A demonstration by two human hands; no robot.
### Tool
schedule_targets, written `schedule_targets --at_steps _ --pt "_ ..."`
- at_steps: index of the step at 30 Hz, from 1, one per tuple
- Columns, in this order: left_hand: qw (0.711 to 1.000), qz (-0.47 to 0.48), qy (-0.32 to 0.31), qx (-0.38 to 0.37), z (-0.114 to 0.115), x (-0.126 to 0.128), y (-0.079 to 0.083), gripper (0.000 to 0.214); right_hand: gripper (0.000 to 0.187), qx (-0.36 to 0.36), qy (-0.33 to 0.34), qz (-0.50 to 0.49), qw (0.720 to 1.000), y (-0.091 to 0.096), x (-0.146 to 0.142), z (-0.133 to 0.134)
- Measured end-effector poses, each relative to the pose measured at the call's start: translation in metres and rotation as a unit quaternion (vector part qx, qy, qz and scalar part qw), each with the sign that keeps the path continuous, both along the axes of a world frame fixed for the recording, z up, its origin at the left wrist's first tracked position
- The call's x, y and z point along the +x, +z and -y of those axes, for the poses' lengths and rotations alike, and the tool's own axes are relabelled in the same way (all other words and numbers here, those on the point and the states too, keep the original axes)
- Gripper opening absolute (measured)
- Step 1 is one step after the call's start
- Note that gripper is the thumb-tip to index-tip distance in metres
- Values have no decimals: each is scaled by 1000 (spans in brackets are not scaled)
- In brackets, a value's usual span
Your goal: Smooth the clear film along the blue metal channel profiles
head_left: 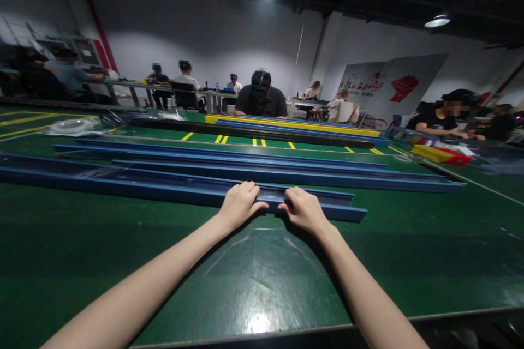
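A long blue U-shaped channel strip [172, 192] lies across the green table nearest me, its open side up and its right end just past my hands. My left hand [240, 203] is closed over it, with the fingers curled over the far wall and the thumb along the near wall. A short gap to the right, my right hand [305, 208] grips the same strip in a mirrored way. The thumbs point toward each other. Behind it, a second blue channel strip [388, 180] lies roughly parallel, and another blue strip [286, 160] sits just beyond.
Farther back on the green table [262, 267] are a yellow strip [311, 126] and a black strip [254, 134]. Clear plastic wrap [73, 126] lies at the left; yellow-red packaging [442, 154] is at the right. A person [262, 95] sits opposite, and several others work around the room.
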State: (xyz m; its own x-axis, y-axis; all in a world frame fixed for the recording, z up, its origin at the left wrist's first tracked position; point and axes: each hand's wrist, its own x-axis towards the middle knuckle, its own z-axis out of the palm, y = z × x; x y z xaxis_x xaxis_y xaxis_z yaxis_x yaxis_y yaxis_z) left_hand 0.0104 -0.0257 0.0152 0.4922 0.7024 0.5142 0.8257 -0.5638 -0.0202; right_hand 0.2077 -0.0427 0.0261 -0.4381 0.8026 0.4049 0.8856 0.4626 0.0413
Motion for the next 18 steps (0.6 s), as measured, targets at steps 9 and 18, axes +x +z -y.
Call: schedule_targets --at_steps 9,18 --pt "997 -55 -9 46 2 -5 -1 36 15 -13 8 44 999 7 4 -1" --pt "995 -71 -5 69 -2 -8 -3 39 15 -9 -39 54 998 10 35 2"
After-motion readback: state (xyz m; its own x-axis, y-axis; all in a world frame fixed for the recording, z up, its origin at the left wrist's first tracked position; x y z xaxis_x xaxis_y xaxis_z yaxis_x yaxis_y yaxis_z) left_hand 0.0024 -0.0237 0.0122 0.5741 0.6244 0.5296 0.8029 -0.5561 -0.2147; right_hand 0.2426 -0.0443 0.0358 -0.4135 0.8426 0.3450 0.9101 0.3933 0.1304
